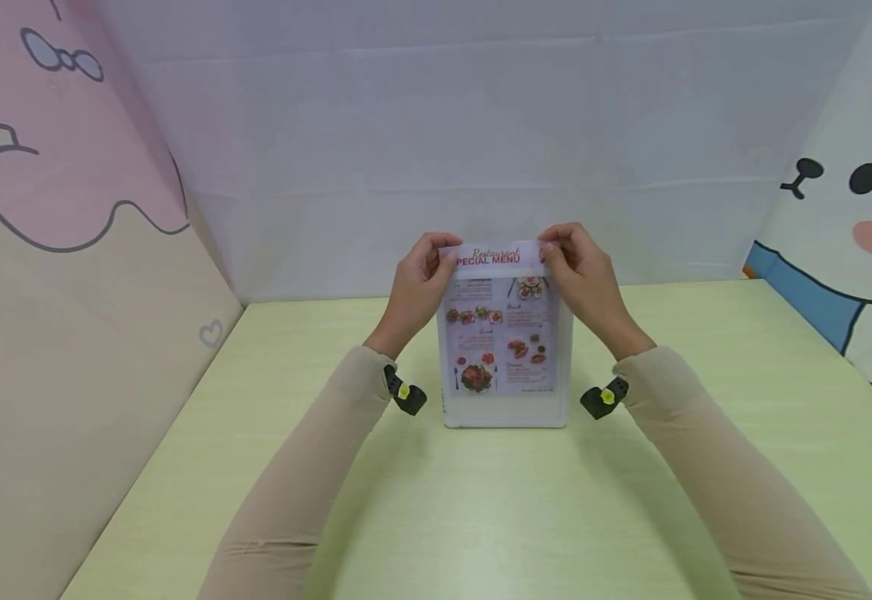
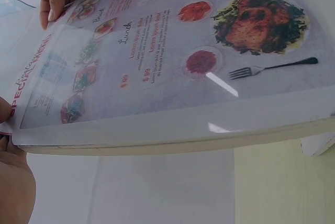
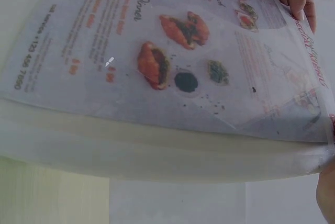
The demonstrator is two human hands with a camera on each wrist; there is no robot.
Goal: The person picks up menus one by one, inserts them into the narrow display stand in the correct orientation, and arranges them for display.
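Here my left hand [image 1: 417,279] and right hand [image 1: 582,275] reach forward, each pinching a top corner of the menu [image 1: 502,329], which stands upright in its holder [image 1: 506,414] mid-table [image 1: 436,500], with bare green surface on either side and walls behind.

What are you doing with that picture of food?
A person is holding a restaurant menu sheet by its top edge, the left hand pinching the top left corner and the right hand pinching the top right corner. The sheet sits in a clear upright stand on the pale green table, and its top sticks out above the stand. The menu shows dishes and the words "Special Menu". Whether it is going in or coming out cannot be told.
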